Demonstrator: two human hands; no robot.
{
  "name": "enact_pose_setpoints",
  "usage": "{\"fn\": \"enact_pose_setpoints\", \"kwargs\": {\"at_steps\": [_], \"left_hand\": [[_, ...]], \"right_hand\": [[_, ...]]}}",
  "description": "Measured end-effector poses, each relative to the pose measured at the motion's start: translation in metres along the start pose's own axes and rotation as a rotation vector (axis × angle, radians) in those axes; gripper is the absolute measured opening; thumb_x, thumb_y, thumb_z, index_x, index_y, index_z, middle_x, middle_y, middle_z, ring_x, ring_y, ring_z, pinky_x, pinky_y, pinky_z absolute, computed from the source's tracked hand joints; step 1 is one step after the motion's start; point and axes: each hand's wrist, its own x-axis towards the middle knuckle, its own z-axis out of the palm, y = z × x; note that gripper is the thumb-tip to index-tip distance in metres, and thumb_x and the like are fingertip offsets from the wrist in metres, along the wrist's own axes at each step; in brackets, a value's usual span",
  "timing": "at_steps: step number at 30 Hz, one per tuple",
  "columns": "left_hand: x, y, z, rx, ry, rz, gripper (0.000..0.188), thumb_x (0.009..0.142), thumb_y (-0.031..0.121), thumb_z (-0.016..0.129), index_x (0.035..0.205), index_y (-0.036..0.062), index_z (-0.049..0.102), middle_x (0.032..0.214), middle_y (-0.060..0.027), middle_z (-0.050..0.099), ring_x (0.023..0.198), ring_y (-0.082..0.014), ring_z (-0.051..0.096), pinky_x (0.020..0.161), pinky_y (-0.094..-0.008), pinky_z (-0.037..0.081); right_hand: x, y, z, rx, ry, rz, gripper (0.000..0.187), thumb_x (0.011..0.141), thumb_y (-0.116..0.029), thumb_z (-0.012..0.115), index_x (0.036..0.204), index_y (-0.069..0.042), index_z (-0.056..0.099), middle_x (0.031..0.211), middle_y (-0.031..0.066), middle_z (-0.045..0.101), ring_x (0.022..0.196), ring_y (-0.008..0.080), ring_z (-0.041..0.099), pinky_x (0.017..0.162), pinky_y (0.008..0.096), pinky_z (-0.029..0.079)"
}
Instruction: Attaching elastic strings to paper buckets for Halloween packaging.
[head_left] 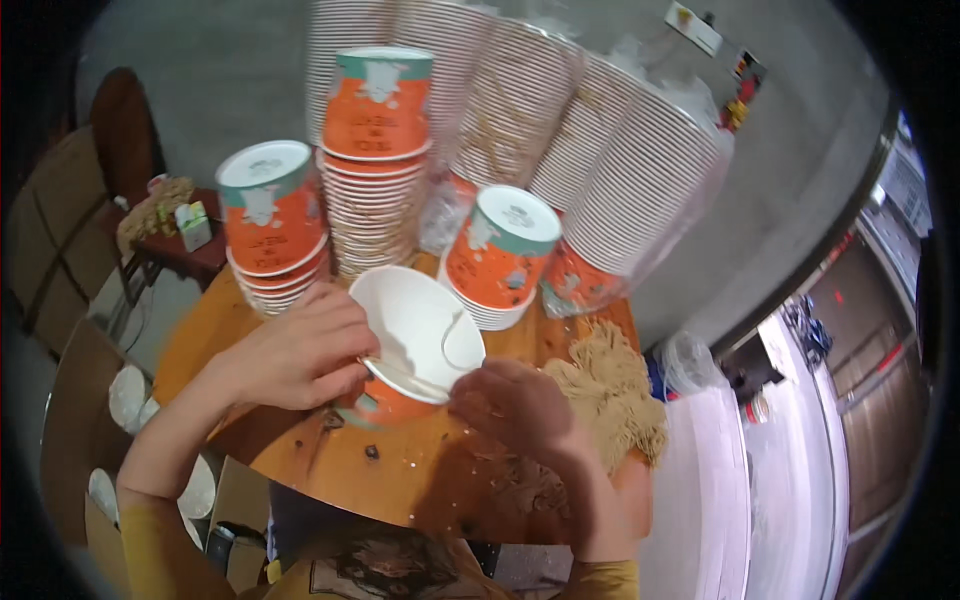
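A white-lined paper bucket (pixel 400 310) with an orange printed outside tilts toward me at the table's front middle. My left hand (pixel 310 350) is closed at its left rim, thumb and fingers pinching a thin pale cord (pixel 425 387). That cord runs across the near rim, and a thin loop of it curves inside the bucket by the right wall. At the bucket's right side, my right hand (pixel 520 405) is bent over the rim, blurred, its fingertips partly hidden. Right of that hand lies a heap of tan cords (pixel 610 390).
Upside-down bucket stacks stand at the left (pixel 270 210), behind (pixel 380 110) and right (pixel 510 250) on the wooden table (pixel 360 470). Tall plastic-wrapped stacks (pixel 640 170) rise against the grey wall. Open cardboard boxes (pixel 80 410) with white buckets sit at the lower left.
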Motion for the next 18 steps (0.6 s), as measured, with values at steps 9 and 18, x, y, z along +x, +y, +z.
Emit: {"fn": "enact_pose_setpoints", "kwargs": {"at_steps": [9, 18], "left_hand": [[-0.040, 0.006, -0.154, -0.298, 0.390, -0.361, 0.046, 0.087, 0.010, 0.056, 0.132, 0.0079, 0.048, 0.119, -0.0045, 0.056, 0.109, -0.0127, 0.052, 0.096, -0.0313, 0.040], [-0.049, -0.091, -0.135, 0.256, 0.561, -0.399, 0.058, 0.089, 0.036, 0.058, 0.142, 0.0187, 0.041, 0.149, -0.0104, 0.031, 0.141, -0.0253, 0.025, 0.113, -0.0431, 0.025]], "right_hand": [[0.130, -0.061, 0.051, 0.722, 0.074, -0.095, 0.009, 0.094, -0.012, 0.053, 0.089, -0.004, 0.053, 0.066, -0.0004, 0.050, 0.055, 0.0064, 0.048, 0.051, 0.0209, 0.039], [0.257, -0.013, 0.165, 1.705, 0.163, 0.525, 0.015, 0.091, -0.018, 0.056, 0.081, -0.008, 0.055, 0.068, 0.0027, 0.055, 0.057, 0.0133, 0.054, 0.050, 0.0261, 0.047]]}}
